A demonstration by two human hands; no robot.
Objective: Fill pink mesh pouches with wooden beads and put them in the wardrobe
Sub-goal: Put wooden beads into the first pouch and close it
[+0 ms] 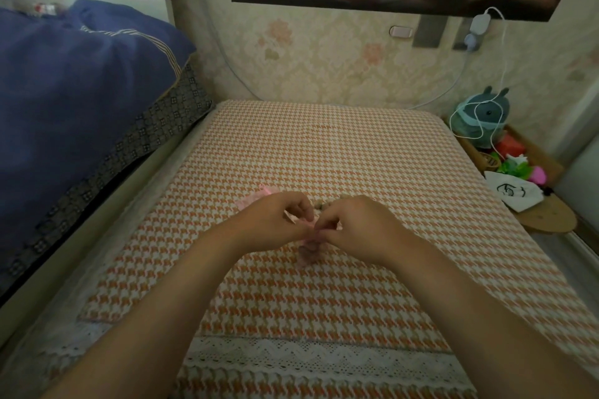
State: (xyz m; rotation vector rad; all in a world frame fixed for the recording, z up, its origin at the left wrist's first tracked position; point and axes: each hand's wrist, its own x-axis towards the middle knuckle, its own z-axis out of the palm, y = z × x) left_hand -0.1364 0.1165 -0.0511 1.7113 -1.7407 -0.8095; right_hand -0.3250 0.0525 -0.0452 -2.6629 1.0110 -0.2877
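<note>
A pink mesh pouch (308, 252) hangs just above the orange houndstooth bed cover (324, 152), bulging at the bottom. My left hand (275, 220) and my right hand (356, 225) both pinch its top between fingertips, close together. Behind my left hand lie more pink mesh pouches (256, 199) flat on the cover. A few wooden beads (324, 204) show between my hands, mostly hidden. No wardrobe is in view.
A blue quilt (74, 91) is piled on the left. To the right, a low wooden stand holds a plush toy (483, 120), a white drawstring bag (512, 193), toys and a white charging cable (499, 100). A wallpapered wall runs along the far edge.
</note>
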